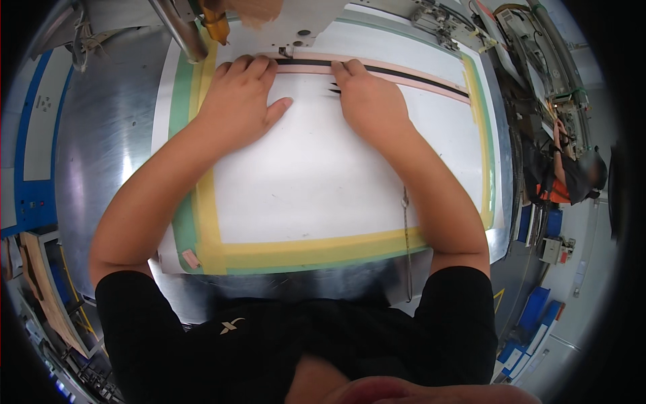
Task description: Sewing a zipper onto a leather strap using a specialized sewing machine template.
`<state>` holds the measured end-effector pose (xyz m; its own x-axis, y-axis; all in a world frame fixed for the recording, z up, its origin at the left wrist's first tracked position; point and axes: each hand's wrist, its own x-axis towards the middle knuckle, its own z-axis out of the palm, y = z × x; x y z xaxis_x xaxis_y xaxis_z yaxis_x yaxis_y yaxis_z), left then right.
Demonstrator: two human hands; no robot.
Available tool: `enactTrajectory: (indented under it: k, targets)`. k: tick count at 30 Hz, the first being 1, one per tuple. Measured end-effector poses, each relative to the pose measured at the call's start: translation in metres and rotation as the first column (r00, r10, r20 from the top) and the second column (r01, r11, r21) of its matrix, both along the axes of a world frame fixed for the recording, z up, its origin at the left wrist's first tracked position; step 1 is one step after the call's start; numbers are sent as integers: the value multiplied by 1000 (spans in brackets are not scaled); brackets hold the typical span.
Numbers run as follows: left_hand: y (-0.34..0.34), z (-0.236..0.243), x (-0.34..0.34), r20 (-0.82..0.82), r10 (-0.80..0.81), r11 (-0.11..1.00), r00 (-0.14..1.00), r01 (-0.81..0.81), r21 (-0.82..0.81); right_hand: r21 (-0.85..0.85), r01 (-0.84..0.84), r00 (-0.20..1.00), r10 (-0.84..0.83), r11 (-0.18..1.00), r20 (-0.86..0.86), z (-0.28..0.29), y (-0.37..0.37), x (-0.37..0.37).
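Observation:
A long black strip (309,62) edged with pink runs across the far part of a white sheet (309,168). My left hand (237,97) lies palm down at the strip's left end, its fingertips pressing there and its thumb apart. Farther along the strip, my right hand (371,101) rests with its index and middle fingertips on the black band. Two dark pointed tips of what look like tweezers (334,89) stick out leftward from under the curled right hand. The rest of that tool is hidden by the palm.
Yellow and green tape (296,254) borders the sheet on a metal table (101,135). Just beyond my hands hang a machine head (296,30) and a brass-coloured nozzle (217,30). A pink scrap (192,258) lies at the near left corner. Another person (568,175) is at the right.

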<state>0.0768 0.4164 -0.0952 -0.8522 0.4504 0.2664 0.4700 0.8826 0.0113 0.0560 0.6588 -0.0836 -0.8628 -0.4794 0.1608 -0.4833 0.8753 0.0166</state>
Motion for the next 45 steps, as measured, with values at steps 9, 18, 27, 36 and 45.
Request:
enactTrajectory:
  k: [9, 18, 27, 36, 45]
  targets:
    - [30, -1, 1, 14, 27, 995, 1000, -28, 98, -44, -38, 999, 37, 998, -15, -2, -4, -2]
    - [31, 5, 3, 62, 94, 993, 994, -98, 71, -10, -15, 1000, 15, 1000, 5, 1, 4, -4]
    - [29, 1, 7, 1, 113, 992, 994, -113, 59, 15, 117, 989, -118, 993, 86, 8, 44, -2]
    - [51, 5, 2, 62, 66, 994, 996, -71, 81, -57, 43, 997, -40, 997, 60, 8, 22, -1]
    - [62, 9, 0, 80, 56, 995, 995, -63, 83, -62, -28, 998, 31, 998, 46, 10, 13, -2]
